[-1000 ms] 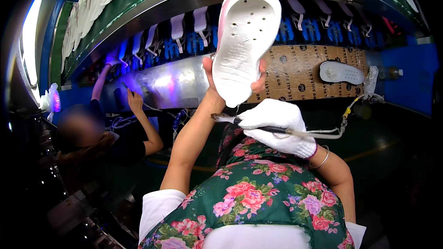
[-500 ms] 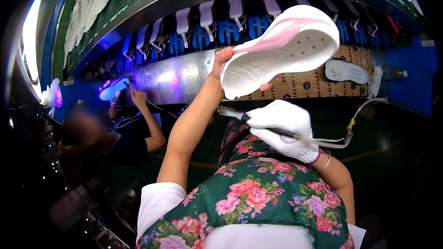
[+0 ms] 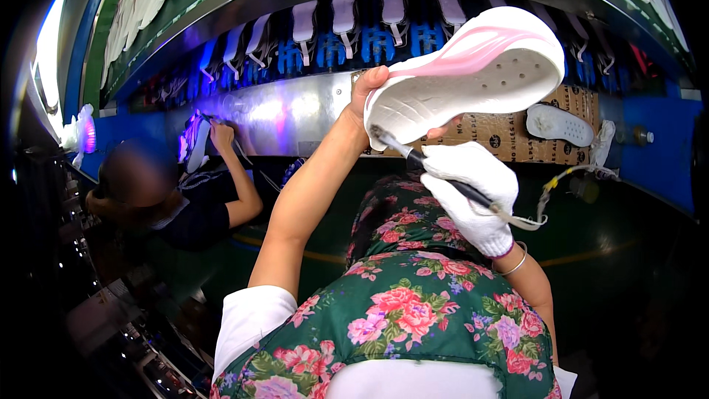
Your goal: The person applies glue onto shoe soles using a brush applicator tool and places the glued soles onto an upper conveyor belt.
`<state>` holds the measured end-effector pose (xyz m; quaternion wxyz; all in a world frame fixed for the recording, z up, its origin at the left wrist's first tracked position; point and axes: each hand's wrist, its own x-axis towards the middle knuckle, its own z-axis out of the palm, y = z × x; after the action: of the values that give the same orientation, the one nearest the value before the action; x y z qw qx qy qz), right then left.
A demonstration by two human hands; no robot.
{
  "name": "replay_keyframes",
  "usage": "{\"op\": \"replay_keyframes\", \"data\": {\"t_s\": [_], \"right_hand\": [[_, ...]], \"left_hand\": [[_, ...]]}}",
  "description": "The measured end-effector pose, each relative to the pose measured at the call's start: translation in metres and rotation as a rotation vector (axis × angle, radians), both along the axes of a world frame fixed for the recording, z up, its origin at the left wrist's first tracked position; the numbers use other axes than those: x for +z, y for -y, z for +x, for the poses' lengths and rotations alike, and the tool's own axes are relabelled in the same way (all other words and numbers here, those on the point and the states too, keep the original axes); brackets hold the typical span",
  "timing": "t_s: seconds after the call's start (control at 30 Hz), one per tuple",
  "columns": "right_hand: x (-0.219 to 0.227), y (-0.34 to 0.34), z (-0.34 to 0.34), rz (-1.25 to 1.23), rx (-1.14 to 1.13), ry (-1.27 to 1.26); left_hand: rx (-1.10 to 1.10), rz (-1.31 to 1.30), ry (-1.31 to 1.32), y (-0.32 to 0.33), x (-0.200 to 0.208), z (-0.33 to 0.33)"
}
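My bare left hand [image 3: 369, 93] grips a white shoe sole [image 3: 473, 77] with a pink streak along its side, thumb on the near edge and fingertips showing under the lower rim. The sole is tilted, its hollow inner face toward me, with small round holes at the wider end. In a white glove, my right hand [image 3: 473, 185] is closed around a black-handled brush [image 3: 413, 157]. The brush's bristles touch the inside of the sole near its narrower end. A pale tube runs from the rear of the brush handle toward the right.
Beyond my hands, lilac shoe uppers [image 3: 344, 15] hang in a row on blue holders. A metal ledge [image 3: 295, 114] carries a sheet of brown cardboard [image 3: 509, 133], where another white sole [image 3: 559, 125] lies. A co-worker's arm [image 3: 240, 181] holds a sole at the left. Several white soles line the upper shelf.
My right hand has raised the brush so its tip now meets the inside of the sole. The sole has shifted slightly right. At the left, the co-worker has turned their sole.
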<state>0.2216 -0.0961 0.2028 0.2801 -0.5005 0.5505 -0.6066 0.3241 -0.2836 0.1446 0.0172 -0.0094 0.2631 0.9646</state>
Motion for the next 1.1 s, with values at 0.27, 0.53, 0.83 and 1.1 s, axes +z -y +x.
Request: {"op": "replay_keyframes", "data": {"t_s": [0.27,0.53,0.83,1.1], "right_hand": [[-0.003,0.007,0.003,0.016,0.0,-0.064],[-0.007,0.006,0.003,0.14,0.086,0.149],[0.004,0.023,-0.048,0.0,-0.028,-0.238],[-0.006,0.036,-0.053,-0.208,-0.183,-0.741]], "left_hand": [[0.109,0.241,-0.163,0.001,-0.006,0.0],[0.254,0.186,0.111,-0.011,-0.004,0.01],[0.45,0.243,0.294,-0.05,-0.012,0.037],[0.395,0.366,0.035,-0.061,-0.012,0.034]]}}
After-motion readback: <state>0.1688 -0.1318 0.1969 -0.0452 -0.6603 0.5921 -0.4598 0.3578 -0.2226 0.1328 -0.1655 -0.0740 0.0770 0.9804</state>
